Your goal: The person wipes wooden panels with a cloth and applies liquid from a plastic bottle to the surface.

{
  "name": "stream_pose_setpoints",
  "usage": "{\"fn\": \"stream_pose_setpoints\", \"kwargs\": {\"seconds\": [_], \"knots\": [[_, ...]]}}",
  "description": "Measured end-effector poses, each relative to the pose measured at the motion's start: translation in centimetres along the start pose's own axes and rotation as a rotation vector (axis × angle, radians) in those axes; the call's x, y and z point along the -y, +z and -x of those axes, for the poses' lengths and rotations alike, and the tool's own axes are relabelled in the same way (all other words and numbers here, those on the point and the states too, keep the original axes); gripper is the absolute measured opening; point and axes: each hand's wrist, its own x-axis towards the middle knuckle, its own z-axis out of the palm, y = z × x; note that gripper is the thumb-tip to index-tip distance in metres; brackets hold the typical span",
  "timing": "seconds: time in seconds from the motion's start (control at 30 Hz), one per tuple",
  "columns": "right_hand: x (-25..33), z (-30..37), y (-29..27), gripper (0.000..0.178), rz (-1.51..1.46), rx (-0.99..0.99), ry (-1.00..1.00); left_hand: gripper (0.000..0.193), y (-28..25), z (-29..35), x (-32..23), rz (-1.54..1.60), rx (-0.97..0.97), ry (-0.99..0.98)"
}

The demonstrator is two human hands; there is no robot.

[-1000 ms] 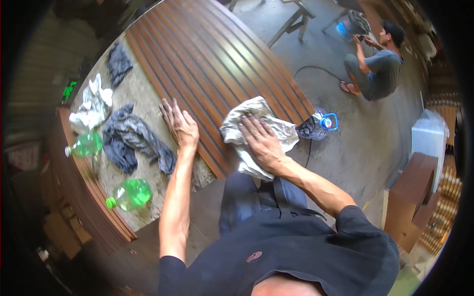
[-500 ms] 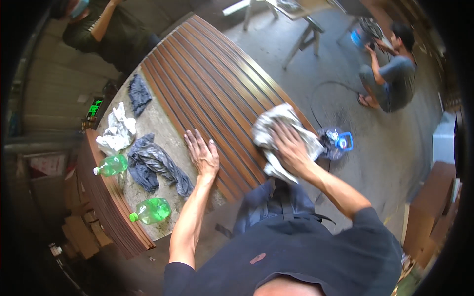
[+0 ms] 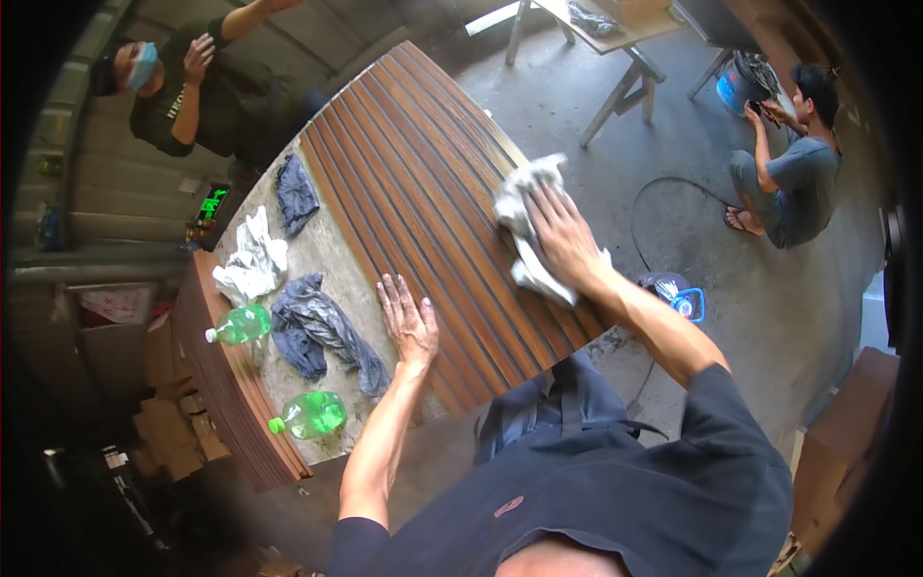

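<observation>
A ribbed brown wooden panel with dark grooves lies in front of me on a worn pale tabletop. My right hand presses a crumpled white rag onto the panel's right side, fingers stretched over the cloth. Toward the panel's left edge, my left hand rests flat with its fingers apart and nothing in it. Left of that hand lie a dark grey rag, a white rag and another dark rag. Two bottles of green liquid, one upper and one lower, lie beside them.
Brown slats are stacked along the table's left side. A clear jug with a blue handle stands right of the panel. One person stands at the far left; another squats at the right by a bucket. A trestle table stands behind.
My right hand and the white rag have slid farther away along the panel, uncovering its near right part. My left hand stays flat. The person at far left has shifted, with hands raised.
</observation>
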Motion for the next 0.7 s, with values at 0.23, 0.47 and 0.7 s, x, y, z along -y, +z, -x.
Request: {"fn": "stream_pose_setpoints", "kwargs": {"seconds": [0.23,0.47,0.7], "knots": [[1.0,8.1,-4.1,0.059,-0.089,0.225,-0.083,0.067,-0.5,0.0,-0.8,-0.023,0.034,0.007],[-2.9,-15.5,4.9,0.052,0.069,-0.17,-0.005,0.066,-0.2,-1.3,-1.7,0.026,0.03,0.025],[2.6,6.7,-2.4,0.061,-0.1,0.225,-0.127,0.067,-0.6,-0.2,-0.5,0.028,0.026,-0.004]]}}
